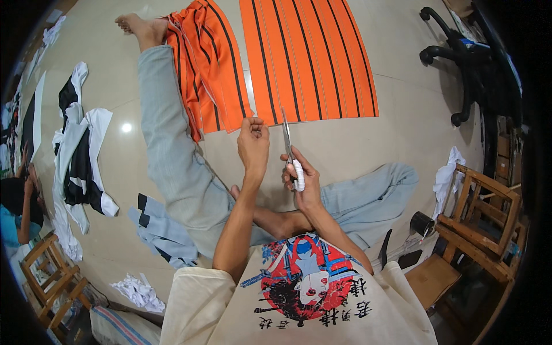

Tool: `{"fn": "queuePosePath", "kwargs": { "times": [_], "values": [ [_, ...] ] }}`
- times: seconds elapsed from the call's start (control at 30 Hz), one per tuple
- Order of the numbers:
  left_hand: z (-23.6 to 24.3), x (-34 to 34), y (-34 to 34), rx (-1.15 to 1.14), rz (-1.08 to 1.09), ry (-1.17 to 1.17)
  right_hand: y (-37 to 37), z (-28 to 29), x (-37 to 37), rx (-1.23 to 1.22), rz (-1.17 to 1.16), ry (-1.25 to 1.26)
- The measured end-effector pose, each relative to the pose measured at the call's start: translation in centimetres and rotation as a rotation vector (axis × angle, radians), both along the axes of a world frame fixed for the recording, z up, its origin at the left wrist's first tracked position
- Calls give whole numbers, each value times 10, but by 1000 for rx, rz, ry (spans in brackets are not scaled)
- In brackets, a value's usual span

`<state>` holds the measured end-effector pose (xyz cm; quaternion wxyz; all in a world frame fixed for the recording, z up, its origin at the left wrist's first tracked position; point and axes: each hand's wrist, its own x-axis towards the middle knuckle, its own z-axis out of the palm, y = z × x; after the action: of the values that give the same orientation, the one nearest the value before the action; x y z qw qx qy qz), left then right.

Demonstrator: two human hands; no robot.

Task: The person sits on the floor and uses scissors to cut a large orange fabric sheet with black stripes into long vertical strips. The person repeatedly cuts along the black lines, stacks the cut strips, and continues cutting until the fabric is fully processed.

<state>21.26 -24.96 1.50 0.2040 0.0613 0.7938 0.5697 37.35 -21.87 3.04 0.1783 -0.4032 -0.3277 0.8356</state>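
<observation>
My left hand (252, 146) has its fingers closed at the lower edge of the orange striped fabric, where the two pieces meet. The flat right piece (307, 63) has black and thin grey stripes; the left piece (224, 69) is rumpled beside my outstretched bare foot (141, 26). In my right hand (302, 178) are steel scissors (286, 132) with a white-wrapped handle, blades pointing up, tips over the flat piece's lower edge. Whether the blades touch the cloth I cannot tell. I sit on the tiled floor, right leg (374, 195) bent.
Black-and-white garments (80, 149) and pale blue cloth (155, 224) lie at left. Another person (23, 213) is at the far left. A black chair base (454, 63) stands upper right; wooden stools (483, 213) stand right, beside a black cylinder (421, 224). A sack (121, 328) sits lower left.
</observation>
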Motion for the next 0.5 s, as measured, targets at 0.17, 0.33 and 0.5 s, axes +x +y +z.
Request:
{"fn": "queuePosePath", "kwargs": {
  "times": [0.17,0.33,0.5],
  "values": [
    [9,2,0,-97,-37,26,0,2,-1,-5,0,4],
    [12,14,0,-286,-169,245,-1,2,-2,-5,5,-8],
    [10,16,-1,-264,-166,333,-1,-2,0,-10,4,-2]
  ]
}}
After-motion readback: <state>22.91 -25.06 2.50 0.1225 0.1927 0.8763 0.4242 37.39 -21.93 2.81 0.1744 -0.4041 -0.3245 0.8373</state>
